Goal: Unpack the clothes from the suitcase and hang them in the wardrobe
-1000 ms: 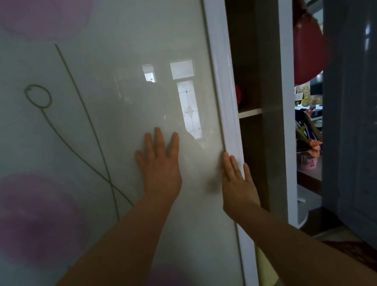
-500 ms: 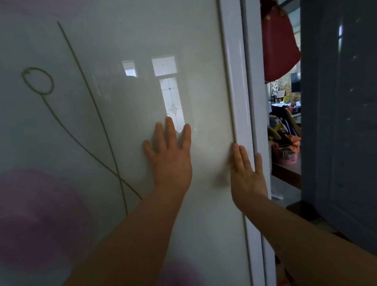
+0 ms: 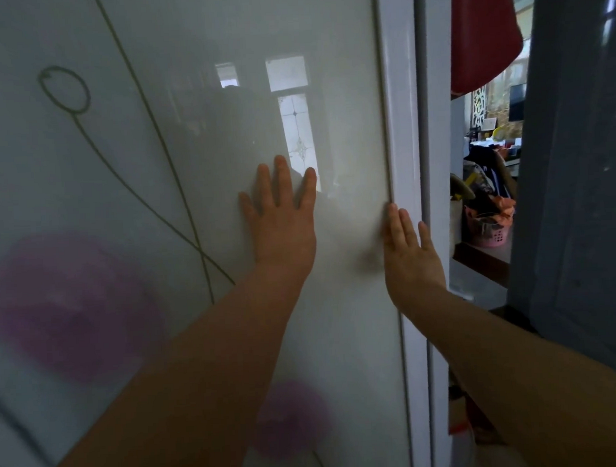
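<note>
Reading from the left, the wardrobe's sliding door (image 3: 155, 169) fills most of the view, a tall frosted glossy panel printed with thin stem lines and soft purple blooms, its long axis running straight up and down. The left hand (image 3: 281, 220) lies flat on the panel, fingers spread and pointing up, palm pressed to the glass with nothing clutched in it. Further right, the right hand (image 3: 411, 253) is likewise flat and uncurled, its fingers (image 3: 394, 222) resting along the white frame strip (image 3: 400, 123) at the door's right edge; it grasps nothing either. That edge stands hard against the wardrobe's white side post (image 3: 437, 157), so no gap into the interior shows and the door looks shut. No suitcase and none of its clothes appear in this view; I cannot tell where they lie. The wardrobe's inside sits behind the panel, far of both palms. The door can only travel sideways, across its long axis, and the right hand is the nearer one to the free edge, so any reopening push would run leftward from there. Right of the post, a red hanging cloth (image 3: 481, 31) and a pink basket (image 3: 490, 229) show in a room beyond, beside a dark grey door (image 3: 580, 186).
</note>
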The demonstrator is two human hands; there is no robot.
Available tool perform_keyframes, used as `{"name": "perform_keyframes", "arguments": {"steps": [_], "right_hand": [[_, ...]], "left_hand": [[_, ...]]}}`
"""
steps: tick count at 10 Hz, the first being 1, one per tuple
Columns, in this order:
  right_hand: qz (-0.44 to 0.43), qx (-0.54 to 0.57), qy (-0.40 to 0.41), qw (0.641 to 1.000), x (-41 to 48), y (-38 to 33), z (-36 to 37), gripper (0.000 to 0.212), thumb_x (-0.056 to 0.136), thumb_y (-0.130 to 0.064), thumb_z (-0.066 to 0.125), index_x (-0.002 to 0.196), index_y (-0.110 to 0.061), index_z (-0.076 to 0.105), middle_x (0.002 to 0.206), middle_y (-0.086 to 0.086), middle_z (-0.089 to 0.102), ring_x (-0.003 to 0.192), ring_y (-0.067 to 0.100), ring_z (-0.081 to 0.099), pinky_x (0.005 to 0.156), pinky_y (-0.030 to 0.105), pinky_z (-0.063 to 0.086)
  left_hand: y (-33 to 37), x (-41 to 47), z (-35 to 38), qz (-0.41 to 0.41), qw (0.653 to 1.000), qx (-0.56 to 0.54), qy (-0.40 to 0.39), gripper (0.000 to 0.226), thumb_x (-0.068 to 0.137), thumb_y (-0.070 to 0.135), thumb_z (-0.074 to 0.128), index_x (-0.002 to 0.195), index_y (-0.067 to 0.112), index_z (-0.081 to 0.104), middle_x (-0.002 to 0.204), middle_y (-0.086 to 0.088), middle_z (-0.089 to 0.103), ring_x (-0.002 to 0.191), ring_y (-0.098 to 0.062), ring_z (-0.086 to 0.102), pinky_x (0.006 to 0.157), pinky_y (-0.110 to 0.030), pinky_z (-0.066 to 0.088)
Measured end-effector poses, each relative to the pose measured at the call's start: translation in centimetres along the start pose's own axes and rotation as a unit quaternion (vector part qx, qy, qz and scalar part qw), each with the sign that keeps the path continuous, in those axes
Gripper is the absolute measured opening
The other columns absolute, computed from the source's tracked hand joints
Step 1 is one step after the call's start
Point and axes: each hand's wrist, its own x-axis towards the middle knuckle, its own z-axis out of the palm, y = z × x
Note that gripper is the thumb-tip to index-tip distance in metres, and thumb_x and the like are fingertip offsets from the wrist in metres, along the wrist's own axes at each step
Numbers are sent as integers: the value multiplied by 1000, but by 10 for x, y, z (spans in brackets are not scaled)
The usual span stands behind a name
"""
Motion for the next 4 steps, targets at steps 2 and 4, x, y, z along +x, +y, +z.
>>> {"name": "perform_keyframes", "arguments": {"steps": [2,4], "right_hand": [[-4,54,-16,998,-5,7,-7,76,91,-9,37,146,-4,-16,151,13,-33,144,27,-18,118,46,-5],[18,279,12,960,-22,-12,-15,76,80,0,48,149,-14,18,155,7,21,144,23,17,115,42,17]], "left_hand": [[-5,-6,-19,42,997,23,-59,80,89,16,49,152,25,0,158,-14,-15,145,-39,-11,114,-57,16],[-32,-37,-31,-71,996,-44,-43,60,83,11,48,140,12,33,140,-11,41,126,-30,40,94,-42,40]]}}
